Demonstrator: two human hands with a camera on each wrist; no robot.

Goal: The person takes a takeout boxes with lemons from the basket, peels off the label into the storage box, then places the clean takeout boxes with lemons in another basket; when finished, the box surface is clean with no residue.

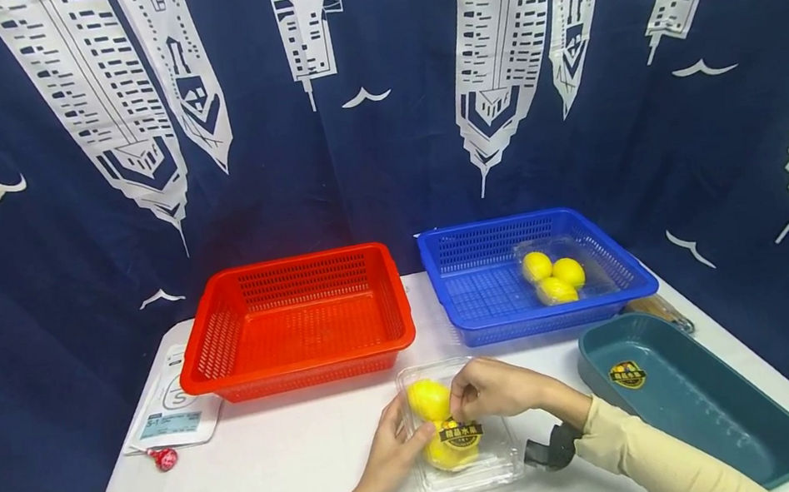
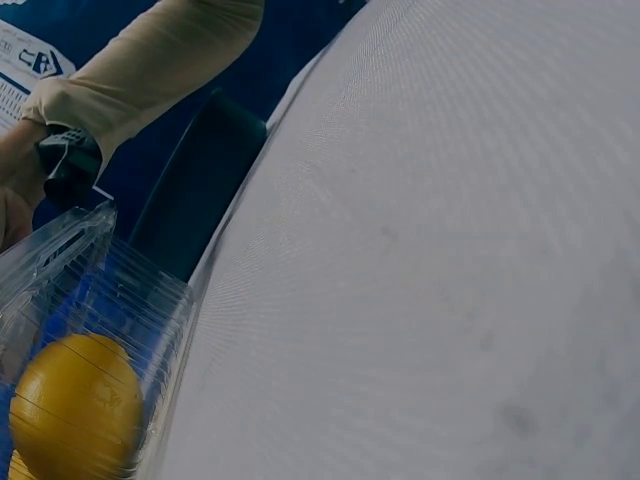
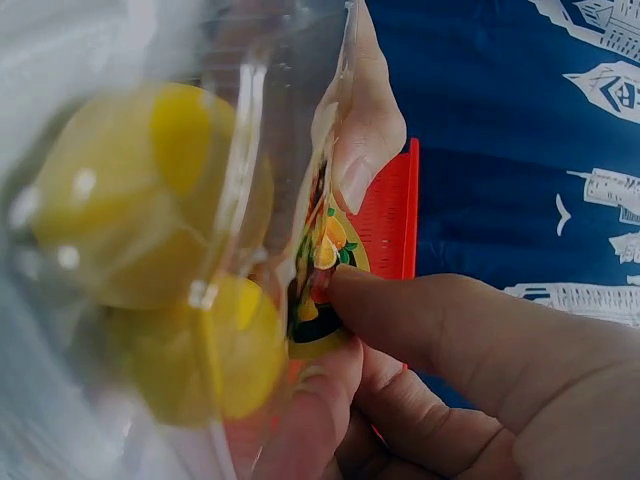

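Note:
In the head view a clear plastic fruit box (image 1: 501, 454) sits on the table with yellow lemons (image 1: 429, 399) inside. My left hand (image 1: 390, 452) grips its left side, thumb over the lid. My right hand (image 1: 499, 387) pinches the edge of a black and gold label sticker (image 1: 462, 433) on top of the lid. Close up in the right wrist view, the right thumb and a finger hold the sticker (image 3: 335, 245), part of it standing off the plastic, and the left thumb (image 3: 368, 130) shows beyond. The left wrist view shows one lemon (image 2: 78, 405) through the box wall.
A red basket (image 1: 300, 381) stands at the back left. The blue basket (image 1: 549, 325) at the back right holds another clear box (image 1: 596, 276) with lemons. A dark green tray (image 1: 711, 395) bearing a similar sticker (image 1: 628, 374) is at right. A packet (image 1: 177, 398) and red-wrapped candy (image 1: 164, 458) lie left.

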